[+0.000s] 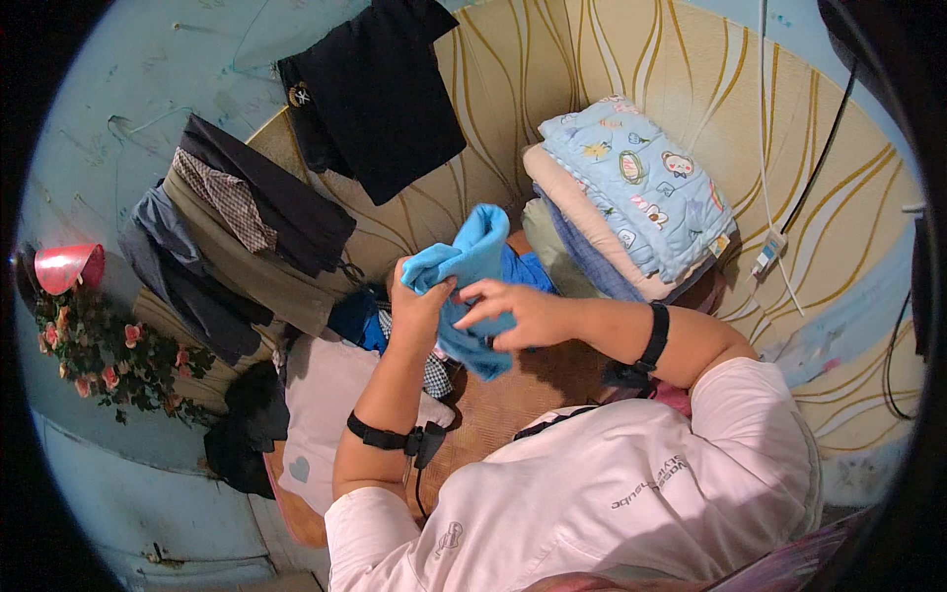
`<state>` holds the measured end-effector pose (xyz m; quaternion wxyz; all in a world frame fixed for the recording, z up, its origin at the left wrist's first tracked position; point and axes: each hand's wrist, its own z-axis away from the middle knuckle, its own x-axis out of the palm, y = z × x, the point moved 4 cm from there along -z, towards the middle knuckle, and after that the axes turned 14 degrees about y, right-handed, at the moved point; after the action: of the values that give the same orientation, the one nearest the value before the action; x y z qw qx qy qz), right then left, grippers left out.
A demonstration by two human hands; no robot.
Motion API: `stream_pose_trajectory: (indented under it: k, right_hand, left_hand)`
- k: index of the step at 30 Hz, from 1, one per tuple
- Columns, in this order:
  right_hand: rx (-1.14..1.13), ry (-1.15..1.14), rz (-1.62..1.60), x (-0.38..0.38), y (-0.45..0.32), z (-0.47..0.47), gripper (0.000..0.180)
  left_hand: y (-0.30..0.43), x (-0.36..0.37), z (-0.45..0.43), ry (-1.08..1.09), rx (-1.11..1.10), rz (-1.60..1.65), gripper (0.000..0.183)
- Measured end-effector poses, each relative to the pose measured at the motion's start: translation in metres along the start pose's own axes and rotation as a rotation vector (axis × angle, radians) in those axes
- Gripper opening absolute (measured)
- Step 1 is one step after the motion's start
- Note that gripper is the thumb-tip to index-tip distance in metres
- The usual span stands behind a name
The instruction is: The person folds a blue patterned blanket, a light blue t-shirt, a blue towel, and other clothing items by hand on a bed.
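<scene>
A bunched light-blue cloth, perhaps a garment, is held up in front of my chest. My left hand grips it at its left side, thumb towards me. Its lower part hangs below both hands. My right hand is at the near side of the cloth with bent, spread fingers. Whether those fingertips touch the fabric is hard to tell. The folds hide what lies directly behind.
Folded bedding topped by a printed light-blue quilt is stacked at back right. Clothes and a black garment hang on the wall. A pale pink cloth lies at left. A power strip hangs at right.
</scene>
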<state>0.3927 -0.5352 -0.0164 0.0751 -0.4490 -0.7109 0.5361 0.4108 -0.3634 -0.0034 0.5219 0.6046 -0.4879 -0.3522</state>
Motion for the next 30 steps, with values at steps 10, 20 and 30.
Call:
stream_pose_trajectory:
  k: [10, 20, 30]
  right_hand:
    - [0.296, 0.340, 0.362, -0.026, 0.073, 0.019, 0.078]
    - [0.238, 0.524, 0.500, -0.134, -0.017, -0.009, 0.032]
    - [-0.031, 0.540, 0.647, -0.191, -0.025, -0.041, 0.021]
  left_hand:
    - [0.036, -0.046, -0.013, -0.148, -0.085, 0.104, 0.035]
    - [0.024, -0.094, -0.029, 0.229, 0.335, -0.139, 0.020]
    - [0.040, -0.061, -0.063, 0.296, 0.277, -0.391, 0.019]
